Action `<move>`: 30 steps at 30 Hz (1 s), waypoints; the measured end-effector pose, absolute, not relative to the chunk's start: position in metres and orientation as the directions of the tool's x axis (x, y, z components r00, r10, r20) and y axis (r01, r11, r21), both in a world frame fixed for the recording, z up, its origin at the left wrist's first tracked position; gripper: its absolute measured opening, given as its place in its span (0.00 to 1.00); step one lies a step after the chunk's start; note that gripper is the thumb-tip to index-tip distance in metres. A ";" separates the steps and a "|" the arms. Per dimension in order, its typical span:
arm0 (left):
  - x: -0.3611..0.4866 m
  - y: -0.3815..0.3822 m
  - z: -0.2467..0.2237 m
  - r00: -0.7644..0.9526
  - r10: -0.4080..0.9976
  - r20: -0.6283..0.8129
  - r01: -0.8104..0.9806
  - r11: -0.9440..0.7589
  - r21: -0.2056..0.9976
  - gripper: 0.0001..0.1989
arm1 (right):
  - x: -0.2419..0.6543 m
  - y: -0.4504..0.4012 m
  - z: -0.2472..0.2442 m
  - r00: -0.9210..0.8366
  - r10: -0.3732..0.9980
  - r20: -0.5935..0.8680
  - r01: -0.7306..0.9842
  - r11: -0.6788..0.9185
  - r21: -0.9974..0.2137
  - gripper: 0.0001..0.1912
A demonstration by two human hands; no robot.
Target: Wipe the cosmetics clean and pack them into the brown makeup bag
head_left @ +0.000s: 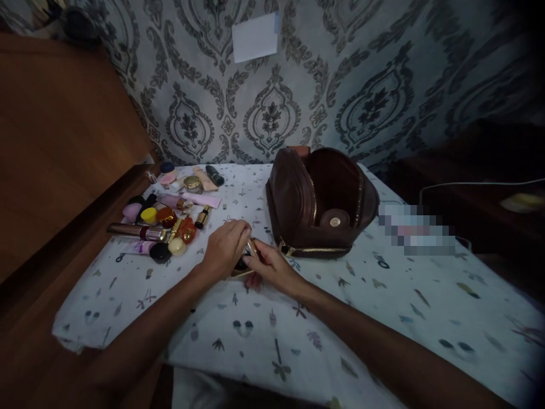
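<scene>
Close together over the middle of the table, both hands are closed around a small dark item with a gold edge (242, 271), possibly a cosmetic case. My left hand (225, 247) covers its upper left side, fingers bent over it. From the right, my right hand (275, 267) grips it with the thumb on top and fingertips underneath. A pale shiny piece (250, 248) shows between the hands; whether it belongs to the dark item I cannot tell. Just beyond my right hand stands a dark brown bag (293, 196), its gold zip undone and its mouth gaping.
Left on the patterned cloth (255, 329) lie several cosmetics: a pink tube (202, 199), a yellow-lidded jar (149, 216), an orange bottle (187, 230), a black-lidded jar (159, 253). A blurred-out patch (417, 227) lies right of the bag. Behind rises a patterned wall (272, 113).
</scene>
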State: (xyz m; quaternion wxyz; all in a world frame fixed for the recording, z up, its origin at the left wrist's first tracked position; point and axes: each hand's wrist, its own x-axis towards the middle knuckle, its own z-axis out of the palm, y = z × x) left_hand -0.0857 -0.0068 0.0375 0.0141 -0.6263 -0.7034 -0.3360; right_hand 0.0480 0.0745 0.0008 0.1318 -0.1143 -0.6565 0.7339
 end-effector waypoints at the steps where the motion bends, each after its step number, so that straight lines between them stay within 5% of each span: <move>1: -0.087 -0.007 0.038 -0.256 0.882 0.396 0.849 0.009 0.528 0.19 | 0.049 0.074 0.001 -0.943 0.333 0.011 -0.048 -0.103 -0.994 0.14; 5: -0.095 -0.002 0.038 -0.381 0.878 0.290 0.610 0.003 0.793 0.20 | 0.049 0.074 0.003 -0.944 0.329 0.003 -0.058 -0.158 -0.986 0.15; 9: -0.096 0.001 0.034 -0.541 0.787 0.296 0.451 -0.025 0.892 0.20 | 0.046 0.076 0.002 -0.936 0.351 -0.022 -0.077 -0.265 -0.961 0.17; 12: -0.093 -0.001 0.031 -0.548 0.723 0.421 0.581 -0.033 0.813 0.18 | 0.044 0.076 0.002 -0.933 0.355 -0.061 -0.110 -0.444 -0.889 0.20; 16: -0.091 -0.005 0.030 -0.353 0.723 0.594 0.834 -0.046 0.551 0.18 | 0.044 0.079 0.004 -0.955 0.246 -0.166 -0.042 -0.666 -0.745 0.19; 22: -0.090 -0.006 0.032 -0.224 0.690 0.689 0.908 -0.109 0.405 0.15 | 0.045 0.085 0.005 -0.948 0.257 -0.187 -0.074 -0.751 -0.656 0.12; 30: -0.080 -0.009 0.036 -0.100 0.619 0.779 0.886 -0.301 0.353 0.13 | 0.045 0.081 0.007 -0.961 0.077 -0.266 0.122 -0.746 -0.655 0.37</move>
